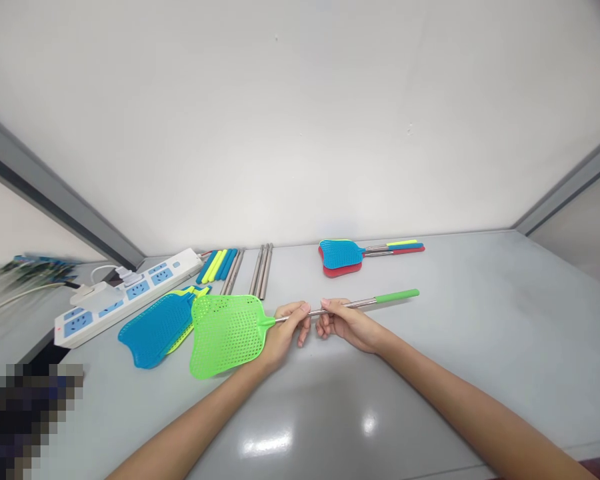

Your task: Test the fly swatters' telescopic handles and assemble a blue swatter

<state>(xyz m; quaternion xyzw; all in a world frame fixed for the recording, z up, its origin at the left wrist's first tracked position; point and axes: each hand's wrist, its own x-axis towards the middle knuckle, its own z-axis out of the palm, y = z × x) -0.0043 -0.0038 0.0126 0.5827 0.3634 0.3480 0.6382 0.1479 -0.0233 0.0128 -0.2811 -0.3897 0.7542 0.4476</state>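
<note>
A green fly swatter (229,333) with a perforated head, metal rod and green grip is held above the table in both hands. My left hand (286,330) pinches the rod close to the head. Farther along the same rod, my right hand (347,323) pinches it between thumb and fingers, short of the green grip. Left of the green head lie loose blue and yellow swatter heads (160,328), stacked and partly overlapped. Behind my hands, a pile of swatters with handles (342,255) in blue, red and yellow rests by the wall.
A white power strip (145,293) with plugs runs along the table's left side. Beside it lie blue and yellow grip sleeves (215,267) and several metal rods (263,272). Clear plastic packaging (20,300) is at far left. A wall bounds the grey table (480,320) behind.
</note>
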